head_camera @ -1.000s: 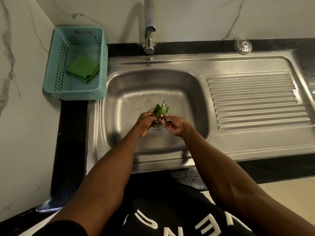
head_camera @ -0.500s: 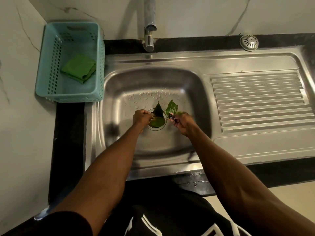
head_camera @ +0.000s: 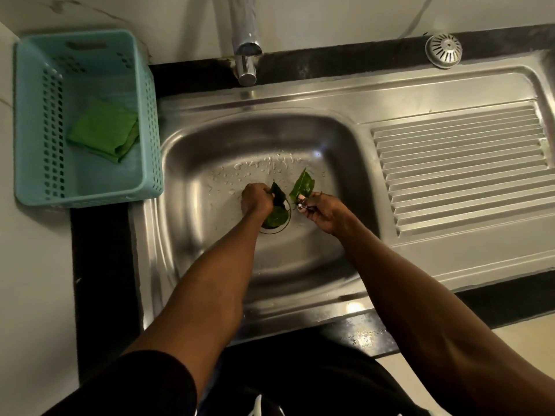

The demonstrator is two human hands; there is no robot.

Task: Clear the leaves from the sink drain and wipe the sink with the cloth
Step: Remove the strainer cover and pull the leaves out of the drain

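Note:
Both of my hands are down in the steel sink (head_camera: 192,235), over the round drain (head_camera: 285,226). My right hand (head_camera: 322,212) pinches a bright green leaf (head_camera: 302,186) by its stem, just right of the drain. My left hand (head_camera: 256,199) is closed on a dark green leaf (head_camera: 277,192) at the drain's left rim. Another leaf (head_camera: 277,217) lies in the drain, partly under my left wrist. The folded green cloth (head_camera: 105,135) lies inside the teal basket (head_camera: 33,115) left of the sink.
The tap (head_camera: 245,40) hangs over the sink's back edge. Water drops dot the far part of the basin. A ribbed draining board (head_camera: 459,166) fills the right side, with a round metal strainer (head_camera: 443,50) behind it. A black counter edge runs along the front.
My hands have drawn apart. The right hand carried the bright leaf to the right of the drain, and the left hand closed on a dark leaf at the drain.

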